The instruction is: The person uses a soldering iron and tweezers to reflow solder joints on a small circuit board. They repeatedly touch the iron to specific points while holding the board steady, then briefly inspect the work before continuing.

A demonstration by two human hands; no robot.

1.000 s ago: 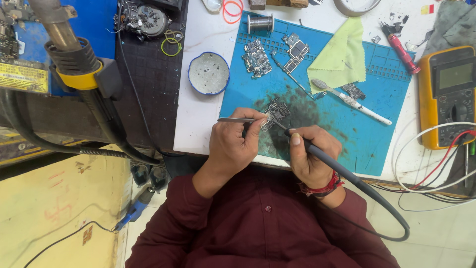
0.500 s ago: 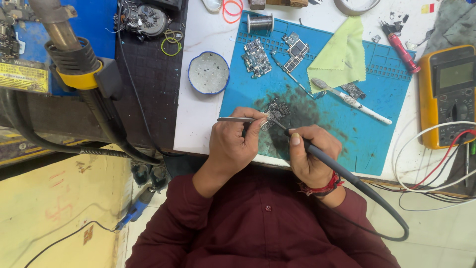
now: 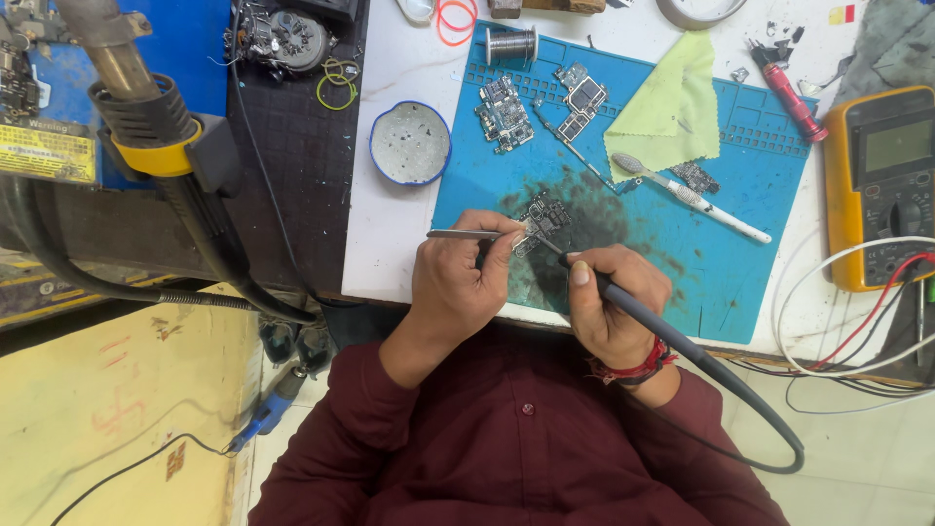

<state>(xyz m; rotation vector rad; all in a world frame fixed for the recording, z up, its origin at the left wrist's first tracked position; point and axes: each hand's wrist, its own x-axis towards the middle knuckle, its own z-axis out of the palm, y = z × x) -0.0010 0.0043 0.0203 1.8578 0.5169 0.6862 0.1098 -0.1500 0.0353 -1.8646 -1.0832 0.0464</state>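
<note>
Materials and finishes on the repair bench

Thin bright metal tweezers [image 3: 467, 235] and a matt black, rubbery-looking soldering iron [image 3: 633, 307] are seen over a small circuit board [image 3: 542, 220] with shiny metal parts. The blue mat [image 3: 711, 263] appears matt and soot-smudged; the green cloth [image 3: 672, 107] soft; the multimeter [image 3: 881, 185] cased in smooth yellow plastic; the solder spool [image 3: 513, 45] glossy metal.

Bright, even overhead light fills the sharp view; shadows under the hands stay soft, and the tabletop [image 3: 390, 234] edges bend slightly.
</note>
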